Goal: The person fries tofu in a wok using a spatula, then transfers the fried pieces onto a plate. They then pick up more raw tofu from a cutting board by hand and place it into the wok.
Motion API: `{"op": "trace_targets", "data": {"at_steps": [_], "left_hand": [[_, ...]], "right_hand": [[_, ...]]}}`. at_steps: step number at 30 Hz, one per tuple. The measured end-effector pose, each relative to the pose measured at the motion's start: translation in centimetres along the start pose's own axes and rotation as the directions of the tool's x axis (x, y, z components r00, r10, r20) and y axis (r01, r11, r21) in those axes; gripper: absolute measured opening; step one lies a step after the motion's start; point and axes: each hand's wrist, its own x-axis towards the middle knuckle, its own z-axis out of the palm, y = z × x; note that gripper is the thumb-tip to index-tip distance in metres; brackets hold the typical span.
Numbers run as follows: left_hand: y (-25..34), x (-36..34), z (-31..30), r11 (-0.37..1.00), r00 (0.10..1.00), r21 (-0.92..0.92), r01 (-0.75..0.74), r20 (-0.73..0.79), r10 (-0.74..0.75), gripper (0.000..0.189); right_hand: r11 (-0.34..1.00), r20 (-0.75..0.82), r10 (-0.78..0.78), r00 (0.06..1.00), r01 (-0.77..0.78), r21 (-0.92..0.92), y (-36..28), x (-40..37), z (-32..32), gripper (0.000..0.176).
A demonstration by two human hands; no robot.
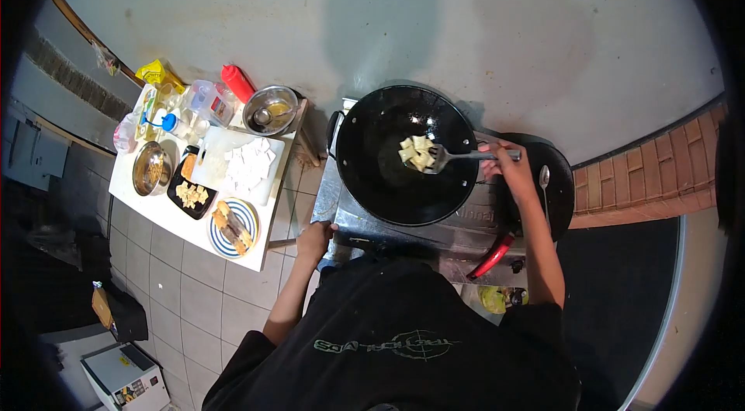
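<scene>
A black wok [388, 194] stands on the metal stove [334, 205]. My right hand [506, 166], closed round the handle of a metal slotted spatula [466, 156], is at the wok's right side. The spatula's head lies inside the wok, at several pale cut pieces [417, 152]. My left hand [316, 240] is at the stove's front left corner, its fingers curled near the edge; whether they grip anything is too small to make out.
To the left, a white table [174, 215] bears a steel bowl [270, 110], white pieces on a board [250, 166], a black tray [192, 195], a striped plate [233, 228] and a red bottle [237, 83]. Right of the wok are a black pan [560, 178] with a spoon and a red handle [492, 256].
</scene>
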Motion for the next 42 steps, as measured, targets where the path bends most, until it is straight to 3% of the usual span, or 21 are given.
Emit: {"op": "trace_targets", "data": {"at_steps": [1,5,7,16,23,26,28,32,34,42], "left_hand": [[0.1,-0.1,-0.2,1.000,1.000,-0.012,0.002,0.014,-0.001,0.039],[0.1,-0.1,-0.6,1.000,0.998,-0.013,0.001,0.062,0.000,0.038],[0.0,-0.1,-0.4,1.000,0.999,-0.014,-0.011,0.039,0.012,0.038],[-0.2,0.1,0.3,1.000,1.000,-0.011,-0.008,0.011,0.009,0.039],[0.1,-0.1,0.1,0.998,1.000,0.053,0.016,-0.022,-0.015,0.040],[-0.1,0.0,0.1,1.000,1.000,-0.015,-0.016,0.020,0.016,0.038],[-0.2,0.0,0.4,1.000,1.000,-0.010,-0.001,0.014,0.001,0.038],[-0.3,0.1,0.4,1.000,1.000,-0.003,0.009,0.015,-0.009,0.040],[-0.1,-0.1,0.3,1.000,1.000,0.010,0.000,-0.020,0.000,0.040],[-0.3,-0.2,0.5,1.000,0.999,0.006,-0.017,-0.043,0.017,0.040]], "right_hand": [[0.998,-0.069,-0.015,0.997,0.010,-0.061,-0.6,-0.1,-0.2,0.024],[0.988,-0.094,-0.004,0.996,-0.010,-0.153,-1.3,-0.2,0.1,0.021],[0.942,-0.122,-0.037,0.992,-0.006,-0.335,-1.8,-0.4,1.7,0.019],[0.858,0.007,0.066,0.998,-0.054,-0.510,-4.2,0.3,2.8,0.021],[0.884,0.116,0.112,0.987,-0.046,-0.465,-2.1,3.0,3.0,0.023],[0.919,0.180,0.119,0.977,-0.040,-0.392,-0.7,3.5,2.8,0.024],[0.968,0.217,0.074,0.973,-0.018,-0.250,0.5,3.8,2.7,0.024],[0.984,0.220,0.077,0.972,-0.039,-0.173,2.4,4.0,3.4,0.024],[0.997,0.230,-0.002,0.973,0.018,-0.069,3.0,4.1,3.5,0.025],[0.989,0.243,0.055,0.968,-0.021,-0.143,0.4,3.2,0.9,0.027]]}}
